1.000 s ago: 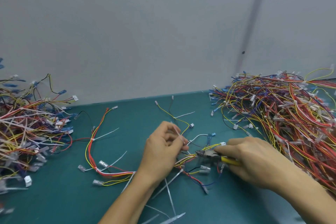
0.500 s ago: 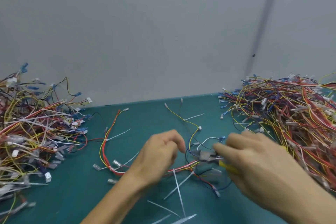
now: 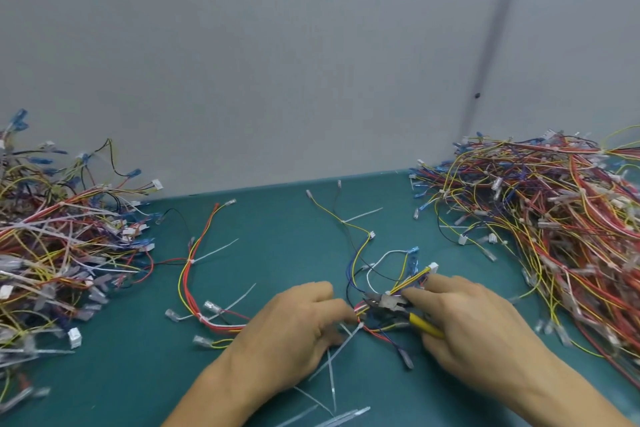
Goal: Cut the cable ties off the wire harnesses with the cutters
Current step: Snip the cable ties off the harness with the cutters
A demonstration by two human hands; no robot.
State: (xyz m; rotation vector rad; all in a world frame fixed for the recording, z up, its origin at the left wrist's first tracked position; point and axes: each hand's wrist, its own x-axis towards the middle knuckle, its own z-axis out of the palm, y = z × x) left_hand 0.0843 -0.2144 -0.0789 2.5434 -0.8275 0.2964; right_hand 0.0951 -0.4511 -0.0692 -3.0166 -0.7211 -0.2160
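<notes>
Left hand [image 3: 294,333] pinches a multicoloured wire harness [image 3: 408,282]; beside it, right hand [image 3: 478,333] grips yellow-handled steel cutters [image 3: 391,302], which should nip only the white plastic tie [image 3: 346,340].

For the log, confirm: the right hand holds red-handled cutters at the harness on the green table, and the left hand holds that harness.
One error: the head view shows the cutters have yellow handles, not red. The right hand does hold them at the harness on the green table, and the left hand holds that harness.
</notes>
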